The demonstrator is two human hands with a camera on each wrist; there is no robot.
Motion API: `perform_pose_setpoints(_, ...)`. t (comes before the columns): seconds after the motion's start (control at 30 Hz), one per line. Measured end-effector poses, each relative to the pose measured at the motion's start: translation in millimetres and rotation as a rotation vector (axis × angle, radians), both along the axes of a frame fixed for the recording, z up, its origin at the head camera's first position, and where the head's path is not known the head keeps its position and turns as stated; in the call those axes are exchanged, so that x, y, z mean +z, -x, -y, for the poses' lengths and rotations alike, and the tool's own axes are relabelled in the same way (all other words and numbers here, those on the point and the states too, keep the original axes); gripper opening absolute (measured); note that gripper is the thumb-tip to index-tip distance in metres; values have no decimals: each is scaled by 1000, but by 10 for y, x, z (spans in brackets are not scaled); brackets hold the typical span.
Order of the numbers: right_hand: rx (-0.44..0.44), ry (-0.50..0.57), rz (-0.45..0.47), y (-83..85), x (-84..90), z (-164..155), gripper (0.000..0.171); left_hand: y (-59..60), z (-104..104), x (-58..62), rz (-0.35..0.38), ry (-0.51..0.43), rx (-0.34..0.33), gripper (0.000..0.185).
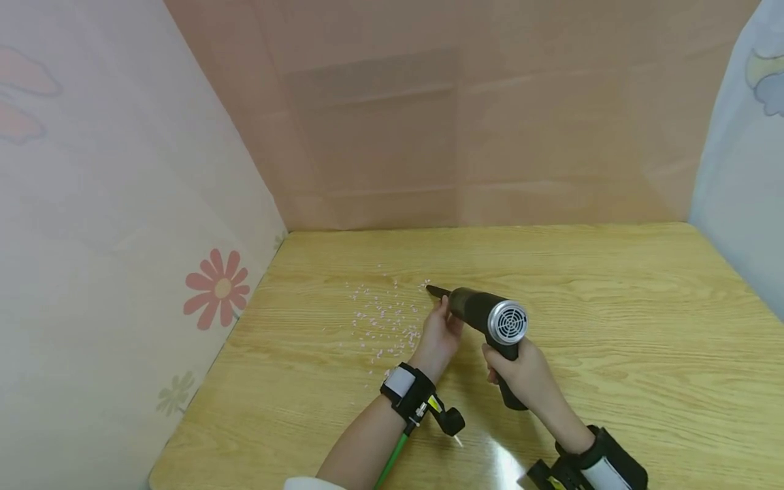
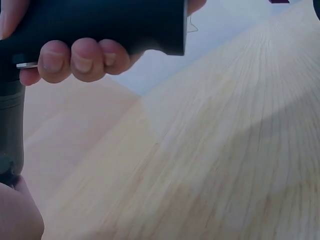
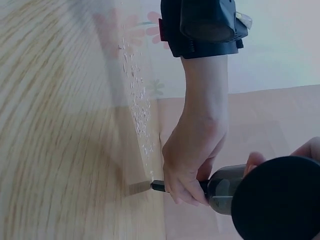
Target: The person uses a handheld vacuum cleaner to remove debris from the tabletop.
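A black handheld vacuum cleaner (image 1: 474,309) with a silver round vent at its rear is held above the wooden table, its narrow nozzle (image 1: 437,291) pointing left and away. My right hand (image 1: 520,371) grips the handle; in the left wrist view its fingers (image 2: 87,62) curl round it. Near the front, my left hand (image 1: 437,340) holds the cleaner where the nozzle joins the body, as the right wrist view shows the hand (image 3: 192,155) there too. White scraps (image 1: 382,323) lie scattered left of the nozzle, whose tip is close to a few of them.
The wooden table (image 1: 643,327) meets a brown-pink covered wall (image 1: 520,136) at the back. A pale sheet with flower prints (image 1: 122,204) hangs at the left, another pale sheet (image 1: 747,170) at the right. Each wrist wears a black strap with a camera.
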State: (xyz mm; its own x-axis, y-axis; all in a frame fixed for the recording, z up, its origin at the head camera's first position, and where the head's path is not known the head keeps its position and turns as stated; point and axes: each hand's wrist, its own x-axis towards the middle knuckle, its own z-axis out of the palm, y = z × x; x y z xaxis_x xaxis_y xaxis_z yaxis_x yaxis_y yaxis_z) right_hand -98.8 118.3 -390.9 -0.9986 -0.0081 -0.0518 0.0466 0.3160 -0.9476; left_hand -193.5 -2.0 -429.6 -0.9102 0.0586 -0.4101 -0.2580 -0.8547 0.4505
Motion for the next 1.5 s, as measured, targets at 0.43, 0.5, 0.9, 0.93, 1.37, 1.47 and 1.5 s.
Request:
perform_pose_setpoints(0.43,-19,-21,38,184,7,51,24,213,-4,16,-14,63,5,7)
perform_pose_setpoints(0.5,-23,-19,42,198,3,57,24,234,-8,-3,-8,79,3,8)
perform_pose_setpoints(0.9,-23,-8,36,220,-15,78,23,268,-5,-51,-12,101,39,10)
perform_pose_setpoints(0.93,-21,-10,36,222,-16,79,23,270,-2,-55,-11,102,41,9)
perform_pose_setpoints(1.37,3,-2,30,196,-29,79,22,235,26,-56,-12,101,49,6)
perform_pose_setpoints(1.47,8,-1,32,187,-29,75,23,206,35,-43,-16,108,44,6)
perform_pose_setpoints(1.5,9,-3,34,186,-33,74,24,197,38,-40,-17,110,43,6)
